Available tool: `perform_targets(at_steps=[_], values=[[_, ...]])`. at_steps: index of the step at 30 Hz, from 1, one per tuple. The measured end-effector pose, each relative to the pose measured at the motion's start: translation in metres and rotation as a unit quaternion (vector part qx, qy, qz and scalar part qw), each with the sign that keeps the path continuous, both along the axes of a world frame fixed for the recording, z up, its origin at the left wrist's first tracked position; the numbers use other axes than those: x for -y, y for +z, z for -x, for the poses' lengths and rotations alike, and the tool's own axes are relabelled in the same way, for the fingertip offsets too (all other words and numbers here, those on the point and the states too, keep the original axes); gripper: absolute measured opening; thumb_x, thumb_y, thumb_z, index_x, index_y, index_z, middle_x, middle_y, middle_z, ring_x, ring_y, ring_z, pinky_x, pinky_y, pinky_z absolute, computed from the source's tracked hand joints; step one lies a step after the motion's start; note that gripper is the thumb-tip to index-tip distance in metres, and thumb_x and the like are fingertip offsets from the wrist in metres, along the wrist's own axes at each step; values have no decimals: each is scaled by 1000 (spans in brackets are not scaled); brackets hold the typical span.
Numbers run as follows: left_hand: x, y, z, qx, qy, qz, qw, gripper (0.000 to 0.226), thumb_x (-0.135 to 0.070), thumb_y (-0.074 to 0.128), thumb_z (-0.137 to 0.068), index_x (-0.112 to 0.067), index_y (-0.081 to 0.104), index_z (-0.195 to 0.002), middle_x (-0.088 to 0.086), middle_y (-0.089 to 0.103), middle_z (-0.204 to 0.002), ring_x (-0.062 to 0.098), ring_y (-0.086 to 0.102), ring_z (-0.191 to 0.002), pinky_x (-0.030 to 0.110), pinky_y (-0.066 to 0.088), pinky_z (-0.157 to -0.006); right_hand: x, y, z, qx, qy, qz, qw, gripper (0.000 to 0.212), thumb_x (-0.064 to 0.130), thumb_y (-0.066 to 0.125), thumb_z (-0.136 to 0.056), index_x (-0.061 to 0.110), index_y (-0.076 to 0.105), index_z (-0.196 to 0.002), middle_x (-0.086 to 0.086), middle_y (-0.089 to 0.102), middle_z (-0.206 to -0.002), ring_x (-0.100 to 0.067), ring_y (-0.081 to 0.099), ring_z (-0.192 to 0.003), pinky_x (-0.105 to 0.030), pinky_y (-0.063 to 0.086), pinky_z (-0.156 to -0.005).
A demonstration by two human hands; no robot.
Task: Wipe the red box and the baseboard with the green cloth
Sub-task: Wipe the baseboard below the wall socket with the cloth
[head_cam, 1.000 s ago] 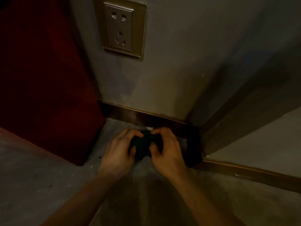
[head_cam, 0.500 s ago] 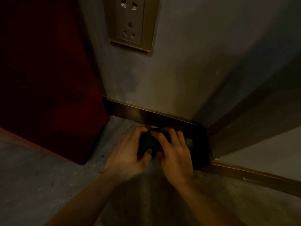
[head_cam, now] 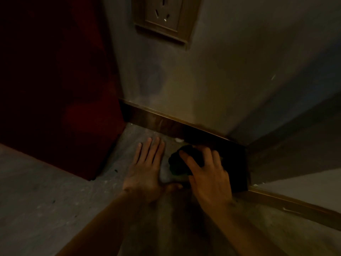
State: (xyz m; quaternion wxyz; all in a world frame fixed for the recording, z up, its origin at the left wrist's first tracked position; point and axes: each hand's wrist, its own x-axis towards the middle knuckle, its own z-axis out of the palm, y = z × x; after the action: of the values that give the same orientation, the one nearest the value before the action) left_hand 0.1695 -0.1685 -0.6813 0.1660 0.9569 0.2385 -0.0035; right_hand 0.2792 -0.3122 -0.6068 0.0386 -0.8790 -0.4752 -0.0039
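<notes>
The scene is dim. A tall red box (head_cam: 55,85) fills the left side and stands on the grey floor against the wall. A dark brown baseboard (head_cam: 162,122) runs along the foot of the wall to a corner at the right. My right hand (head_cam: 208,172) grips a bunched dark green cloth (head_cam: 180,164) on the floor right in front of the baseboard. My left hand (head_cam: 147,167) lies flat on the floor beside the cloth, fingers spread, holding nothing.
A wall socket (head_cam: 162,15) sits high on the wall above the baseboard. A small white scrap (head_cam: 179,139) lies at the baseboard's foot. A second baseboard stretch (head_cam: 295,204) continues past the corner at lower right. Speckled grey floor (head_cam: 46,200) spreads at lower left.
Both hands were bunched around the cloth. Now my left hand has let go and lies flat on the floor, while my right hand alone holds the cloth. The view has moved closer.
</notes>
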Motion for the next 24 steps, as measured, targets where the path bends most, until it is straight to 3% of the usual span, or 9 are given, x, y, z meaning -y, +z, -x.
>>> perform_targets(at_steps=[5,8,12,15,20,24], values=[[0,-5,2,10,-4,-10,1000,132,-100,32,-66,-9,4,-157,11,-1,-167,22,-14,-151,51,-1,-121,-20,-5,-8,37,77,24,996,104,47,94,-30,34,47,-122,-11,38,-126,-35,39,-106,-44,54,-56],[1,-7,3,11,9,-15,1000,135,-101,32,-66,-3,6,-156,15,0,-166,23,-11,-152,50,3,-122,-35,-13,-12,51,127,34,990,105,51,92,-24,34,49,-118,-11,41,-129,-38,39,-109,-45,51,-75],[1,-5,3,2,7,-34,999,137,-101,30,-66,4,13,-153,22,3,-164,30,-8,-152,54,11,-122,-59,-20,-20,93,176,20,980,62,36,82,-58,28,58,-115,-12,49,-128,-40,40,-111,-45,46,-81],[0,-5,3,6,5,-38,999,136,-99,33,-67,5,14,-152,24,1,-164,33,-9,-151,56,13,-121,-66,-25,-25,142,217,-8,966,25,26,52,-86,22,63,-109,-12,59,-124,-40,48,-112,-45,46,-81],[1,-6,3,-3,1,-44,999,138,-100,31,-66,5,11,-153,24,-2,-164,34,-10,-151,56,11,-121,-69,-29,-27,213,255,12,943,28,16,41,-95,14,65,-109,-14,60,-126,-40,53,-112,-44,47,-80],[-1,-6,3,-22,3,-48,999,139,-101,26,-65,5,7,-153,24,-5,-163,33,-13,-151,55,10,-121,-69,-24,-30,229,261,50,936,43,13,25,-97,11,60,-122,-15,55,-133,-39,52,-114,-44,47,-81]])
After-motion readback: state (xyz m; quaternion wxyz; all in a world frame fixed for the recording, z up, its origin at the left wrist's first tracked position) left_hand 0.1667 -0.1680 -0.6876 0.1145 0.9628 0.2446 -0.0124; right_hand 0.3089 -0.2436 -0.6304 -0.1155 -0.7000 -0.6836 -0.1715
